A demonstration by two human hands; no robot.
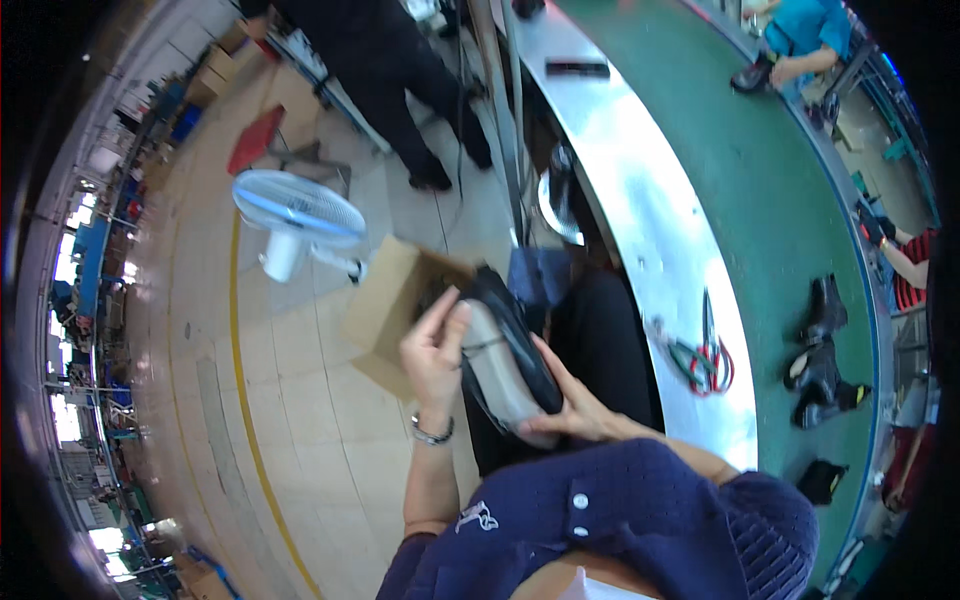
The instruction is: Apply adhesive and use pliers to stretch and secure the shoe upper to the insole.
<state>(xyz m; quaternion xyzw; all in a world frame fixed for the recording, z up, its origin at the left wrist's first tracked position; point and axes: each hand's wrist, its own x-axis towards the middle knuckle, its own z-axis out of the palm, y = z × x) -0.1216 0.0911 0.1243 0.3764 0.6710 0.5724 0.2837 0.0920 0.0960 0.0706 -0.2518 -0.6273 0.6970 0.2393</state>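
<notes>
Over my lap I hold a black shoe (515, 345) slantwise, its long pale grey side turned to the left. A thin dark strip crosses that grey part. My left hand (436, 352) grips the shoe's upper left edge, with fingers and thumb closed near the far end. Lower down, my right hand (578, 402) is wrapped round the near end, its thumb lying on the grey part. An open cardboard box (385, 315) stands just beyond my left hand; dark contents show in it, too blurred to name.
A metal ledge (650, 170) on my right carries scissors (708, 365) and a dark bar (577, 69). Beside it, a green conveyor belt (740, 170) bears several black shoes (820, 380). A fan (300, 210) and red stool (256, 140) stand left; a person (390, 80) stands ahead.
</notes>
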